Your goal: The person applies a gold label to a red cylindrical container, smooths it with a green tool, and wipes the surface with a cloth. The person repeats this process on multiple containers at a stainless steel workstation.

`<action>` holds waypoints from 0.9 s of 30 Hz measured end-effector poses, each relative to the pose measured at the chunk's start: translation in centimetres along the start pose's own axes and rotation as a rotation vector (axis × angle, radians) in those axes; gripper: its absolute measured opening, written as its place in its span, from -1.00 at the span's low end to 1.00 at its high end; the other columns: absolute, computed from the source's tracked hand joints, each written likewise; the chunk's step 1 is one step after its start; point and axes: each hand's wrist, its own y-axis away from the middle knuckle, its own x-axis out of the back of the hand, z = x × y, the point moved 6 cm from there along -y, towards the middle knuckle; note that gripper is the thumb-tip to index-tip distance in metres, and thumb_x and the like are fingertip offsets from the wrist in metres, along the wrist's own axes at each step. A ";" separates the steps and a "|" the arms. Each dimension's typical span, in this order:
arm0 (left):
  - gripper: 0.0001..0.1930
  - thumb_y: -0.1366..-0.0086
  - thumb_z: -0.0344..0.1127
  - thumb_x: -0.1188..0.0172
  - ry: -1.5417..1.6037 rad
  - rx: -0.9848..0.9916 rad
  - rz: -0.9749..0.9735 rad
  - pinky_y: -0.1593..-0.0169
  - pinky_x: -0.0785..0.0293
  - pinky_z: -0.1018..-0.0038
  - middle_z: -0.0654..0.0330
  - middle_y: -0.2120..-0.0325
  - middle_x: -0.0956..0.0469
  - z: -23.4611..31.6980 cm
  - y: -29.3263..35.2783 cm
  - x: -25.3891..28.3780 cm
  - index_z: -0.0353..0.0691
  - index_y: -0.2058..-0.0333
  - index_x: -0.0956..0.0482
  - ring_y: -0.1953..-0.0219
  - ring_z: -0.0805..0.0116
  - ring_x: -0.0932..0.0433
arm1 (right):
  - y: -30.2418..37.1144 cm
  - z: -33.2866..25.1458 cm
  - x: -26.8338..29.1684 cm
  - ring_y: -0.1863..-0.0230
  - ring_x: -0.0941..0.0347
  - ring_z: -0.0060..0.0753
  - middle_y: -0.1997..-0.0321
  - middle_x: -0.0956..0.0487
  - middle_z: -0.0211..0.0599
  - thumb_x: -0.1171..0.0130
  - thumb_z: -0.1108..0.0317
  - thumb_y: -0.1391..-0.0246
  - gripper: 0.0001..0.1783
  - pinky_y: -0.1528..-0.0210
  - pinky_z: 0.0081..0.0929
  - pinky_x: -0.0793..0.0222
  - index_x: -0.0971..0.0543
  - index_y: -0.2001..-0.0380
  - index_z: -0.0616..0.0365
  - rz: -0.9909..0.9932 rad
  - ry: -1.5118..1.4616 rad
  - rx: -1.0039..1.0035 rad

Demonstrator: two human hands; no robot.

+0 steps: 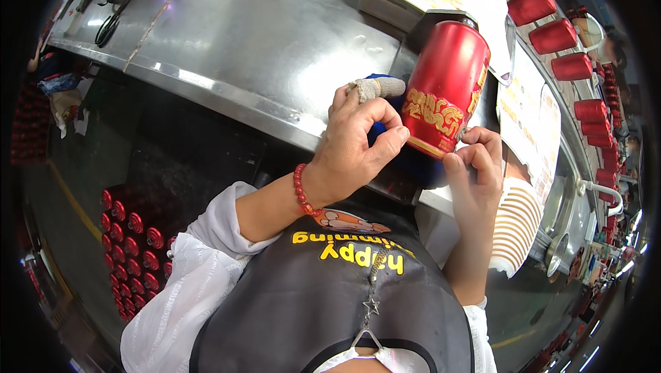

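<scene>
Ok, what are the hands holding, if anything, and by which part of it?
I can't tell whether anything is gripped. The left hand and right hand are at opposite sides of the gold-patterned near end of the red container.

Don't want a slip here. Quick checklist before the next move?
- Left hand near the red bottle's lower edge: ok
- Right hand by that edge, on the other side: ok
- Firm grip from either hand: cannot tell
- Cloth finger cover worn on left hand: ok
- Bottle held fast underneath: cannot tell, support mostly hidden
- Gold pattern flat all round: cannot tell, far side hidden
</scene>
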 end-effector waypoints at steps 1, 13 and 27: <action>-0.86 -0.23 -0.27 -0.28 -0.010 0.004 0.004 -0.19 -0.18 0.20 0.08 0.17 -0.56 0.0 0.0 -0.1 -0.17 0.42 -0.54 -0.01 0.09 -0.39 | 0.0 0.0 0.0 0.07 -0.36 -0.20 0.16 -0.42 -0.10 -0.35 0.38 -0.09 -0.76 0.02 -0.39 -0.30 -0.50 0.47 0.26 -0.002 -0.003 -0.003; -0.87 -0.18 -0.31 -0.29 -0.072 -0.070 0.054 -0.25 -0.15 0.09 -0.04 0.05 -0.54 0.2 0.1 0.1 -0.18 0.41 -0.54 -0.05 -0.07 -0.34 | 0.1 0.3 -0.3 0.04 -0.34 -0.21 0.14 -0.40 -0.11 -0.35 0.37 -0.10 -0.75 -0.01 -0.39 -0.30 -0.50 0.47 0.26 -0.003 0.006 -0.001; -0.88 -0.20 -0.32 -0.29 -0.027 -0.085 0.077 -0.24 -0.16 0.14 -0.02 0.06 -0.54 0.5 0.1 -0.1 -0.18 0.41 -0.54 -0.06 -0.03 -0.34 | 0.2 0.3 0.0 0.00 -0.33 -0.24 0.13 -0.39 -0.12 -0.35 0.37 -0.10 -0.76 0.00 -0.40 -0.29 -0.50 0.49 0.25 -0.025 -0.044 -0.039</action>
